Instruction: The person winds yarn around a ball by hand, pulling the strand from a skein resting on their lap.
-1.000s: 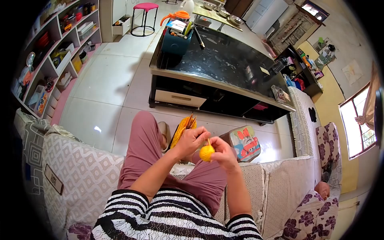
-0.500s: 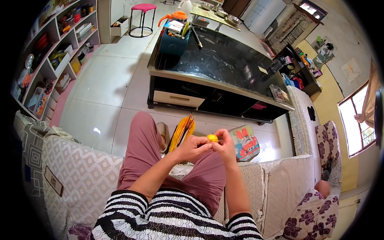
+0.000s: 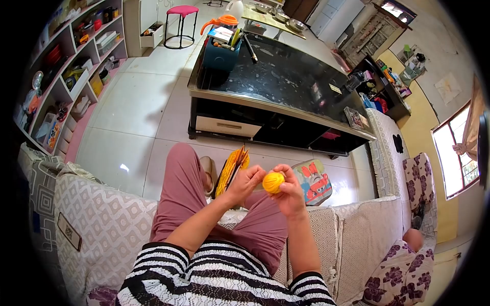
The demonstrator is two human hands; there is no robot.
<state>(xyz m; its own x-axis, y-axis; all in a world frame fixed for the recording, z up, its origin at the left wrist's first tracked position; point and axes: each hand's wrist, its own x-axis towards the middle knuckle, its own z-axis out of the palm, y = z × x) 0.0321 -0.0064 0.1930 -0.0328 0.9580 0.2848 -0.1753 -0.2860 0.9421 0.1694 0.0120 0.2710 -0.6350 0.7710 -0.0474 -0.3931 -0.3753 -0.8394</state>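
Observation:
A round yellow ball of yarn [image 3: 273,182] is held in the fingers of my right hand [image 3: 292,196], in front of my knees. Just left of it, my left hand [image 3: 246,184] is closed with thumb and fingers pressed together. Whatever those fingers pinch, perhaps a strand, is too small to make out. Below and left of the hands, a bag-like holder [image 3: 232,168] with bright yellow material and thin pointed sticks stands by my leg.
A stool with a cartoon top [image 3: 312,186] stands beyond my right hand. Ahead is a low black-topped table [image 3: 286,76] with a blue caddy [image 3: 221,56]. I sit on a covered sofa [image 3: 102,204], where a phone-like object [image 3: 69,230] lies at left.
The yarn ball has turned up into fuller view in my right hand. My left hand has drawn slightly away from it to the left.

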